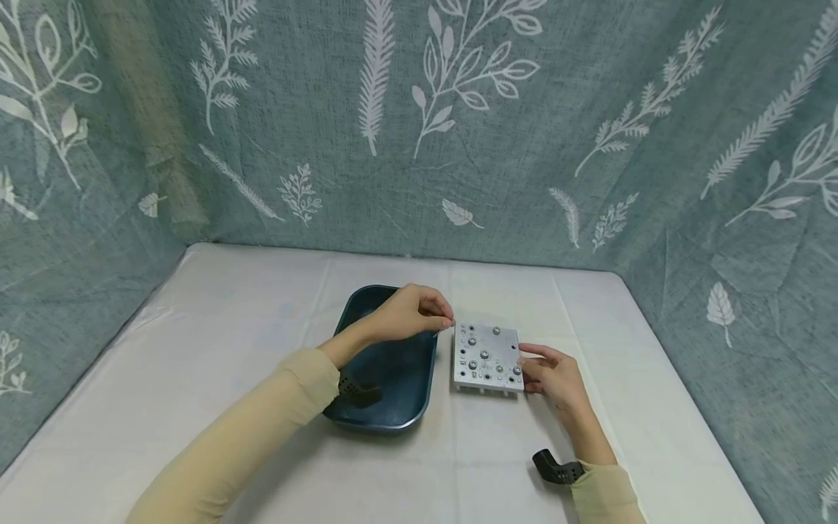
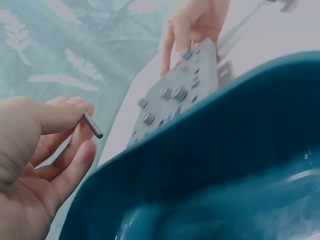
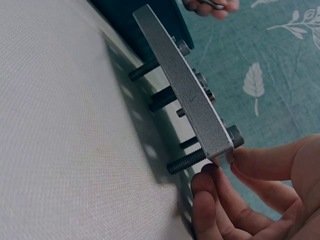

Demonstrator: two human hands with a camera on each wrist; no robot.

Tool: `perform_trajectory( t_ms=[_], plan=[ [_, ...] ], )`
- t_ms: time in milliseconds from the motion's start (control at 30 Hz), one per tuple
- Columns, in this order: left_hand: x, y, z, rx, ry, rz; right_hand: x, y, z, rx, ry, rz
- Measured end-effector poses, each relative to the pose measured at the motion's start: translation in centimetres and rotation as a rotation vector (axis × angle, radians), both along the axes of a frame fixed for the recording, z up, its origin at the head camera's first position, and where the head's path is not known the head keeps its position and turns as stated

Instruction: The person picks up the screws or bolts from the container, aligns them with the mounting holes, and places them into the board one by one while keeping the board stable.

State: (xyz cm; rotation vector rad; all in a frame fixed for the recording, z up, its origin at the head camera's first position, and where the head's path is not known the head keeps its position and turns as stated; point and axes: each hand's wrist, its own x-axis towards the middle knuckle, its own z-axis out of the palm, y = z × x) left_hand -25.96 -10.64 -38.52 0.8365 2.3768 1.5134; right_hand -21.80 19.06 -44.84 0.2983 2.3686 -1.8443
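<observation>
Blue-green curtain (image 1: 294, 109) fabric, wrinkled and printed with white leaves and sprigs, encloses a worktop (image 1: 242, 313) spread with creased white cloth, its fine weave visible up close from the right wrist. From the left, a soft beige sleeve (image 1: 255, 429) reaches in, a black strap (image 1: 358, 393) at the wrist, above a basin (image 1: 399, 378) of dark teal with a smooth, glossy interior and rounded corners. Beyond the cuff, the left hand (image 1: 417, 313) hangs at the basin's right rim, its grip closed to a pinch of thumb and fingertips on a slim, ridged metal screw (image 2: 93, 126), close to the plate's far left corner. Just right of the basin is the plate (image 1: 487, 342), a thick, nearly square slab of silver-grey metal pierced with round holes. Cylindrical heads (image 2: 179, 94) stand proud of its face, and dark threaded shanks (image 3: 185, 161) jut from its underside; whether they touch the cloth is hard to tell. At the plate's right edge, the right hand (image 1: 556, 378) has its grip drawn in, thumb and fingers pinching the metal. Below it, a perforated black band (image 1: 558, 468) meets another beige cuff (image 1: 609, 498).
</observation>
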Motion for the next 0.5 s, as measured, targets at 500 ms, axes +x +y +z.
perform_trajectory(
  t_ms=[500],
  plan=[
    [-0.4,3.7,-1.5,-0.095,0.132,-0.107,0.2,-0.1,0.4,-0.017,0.008,0.005]
  ],
)
